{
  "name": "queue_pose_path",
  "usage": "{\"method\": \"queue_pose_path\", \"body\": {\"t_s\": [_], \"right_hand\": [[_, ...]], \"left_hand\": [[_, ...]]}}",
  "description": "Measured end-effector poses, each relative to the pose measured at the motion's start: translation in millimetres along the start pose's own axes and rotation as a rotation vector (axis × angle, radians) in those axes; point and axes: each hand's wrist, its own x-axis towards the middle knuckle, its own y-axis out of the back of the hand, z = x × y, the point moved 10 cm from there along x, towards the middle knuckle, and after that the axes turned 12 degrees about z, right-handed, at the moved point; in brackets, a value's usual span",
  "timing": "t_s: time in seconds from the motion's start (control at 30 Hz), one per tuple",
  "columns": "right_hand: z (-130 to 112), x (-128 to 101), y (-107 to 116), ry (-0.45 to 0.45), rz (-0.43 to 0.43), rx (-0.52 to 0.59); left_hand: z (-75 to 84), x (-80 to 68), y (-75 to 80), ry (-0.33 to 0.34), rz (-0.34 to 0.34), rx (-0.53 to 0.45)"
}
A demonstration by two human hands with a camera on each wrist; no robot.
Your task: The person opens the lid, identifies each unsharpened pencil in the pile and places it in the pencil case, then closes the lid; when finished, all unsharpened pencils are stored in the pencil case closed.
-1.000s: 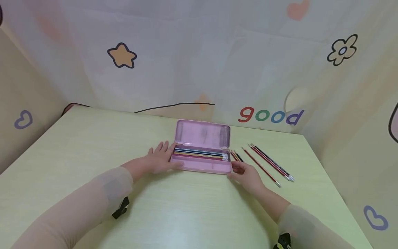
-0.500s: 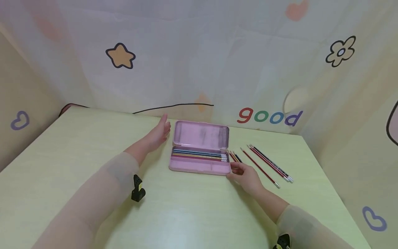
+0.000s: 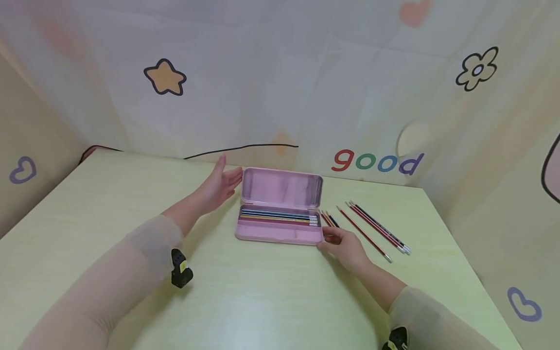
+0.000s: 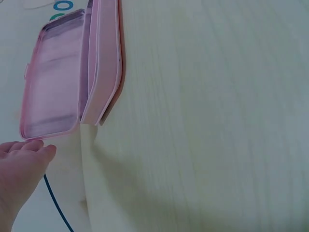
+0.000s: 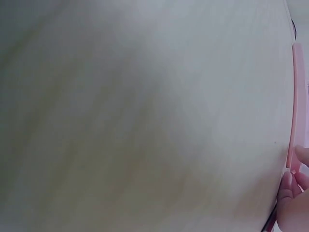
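Pencil case (image 3: 280, 214) lying open on the table (image 3: 271, 291) between two hands.

The left hand (image 3: 218, 187) is hovering with fingers straight just beside the raised lid (image 3: 281, 188), seemingly to tip it; the right hand (image 3: 343, 245) is pinching the tray's near right corner, steadying it. Loose pencils (image 3: 372, 228) are lying just beyond the right hand.
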Motion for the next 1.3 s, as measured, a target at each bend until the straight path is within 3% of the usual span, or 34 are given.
{"method": "queue_pose_path", "body": {"t_s": [0.3,0.43,0.57,0.7,0.87,0.93,1.13,1.2,1.3], "right_hand": [[-3.7,-1.9,1.0,0.023,-0.009,0.017],[-1.9,-2.8,1.4,0.030,-0.045,0.030],[-4.8,-6.6,1.8,0.044,-0.105,0.095],[-12.3,-8.2,5.5,0.070,-0.119,0.141],[-31.0,-12.0,8.4,0.214,-0.093,0.016],[-38.2,-16.9,3.5,0.293,-0.114,-0.099],[-47.5,-33.0,-14.7,0.496,-0.182,-0.438],[-48.6,-36.5,-16.8,0.536,-0.183,-0.507],[-51.4,-40.5,-17.5,0.579,-0.185,-0.573]], "left_hand": [[4.3,-30.6,0.4,-0.043,-0.131,0.031],[-3.2,-45.7,2.1,-0.042,-0.180,0.065],[-15.1,-59.5,1.0,-0.039,-0.234,0.180],[-26.5,-69.6,3.3,-0.036,-0.234,0.409],[-32.8,-80.9,3.8,-0.043,-0.190,0.709],[-32.3,-86.7,-4.3,-0.111,-0.213,0.846],[-36.4,-101.5,-36.0,-0.429,-0.262,1.349],[-42.0,-103.2,-41.9,-0.468,-0.254,1.467],[-49.7,-104.1,-46.9,-0.474,-0.248,1.558]]}}
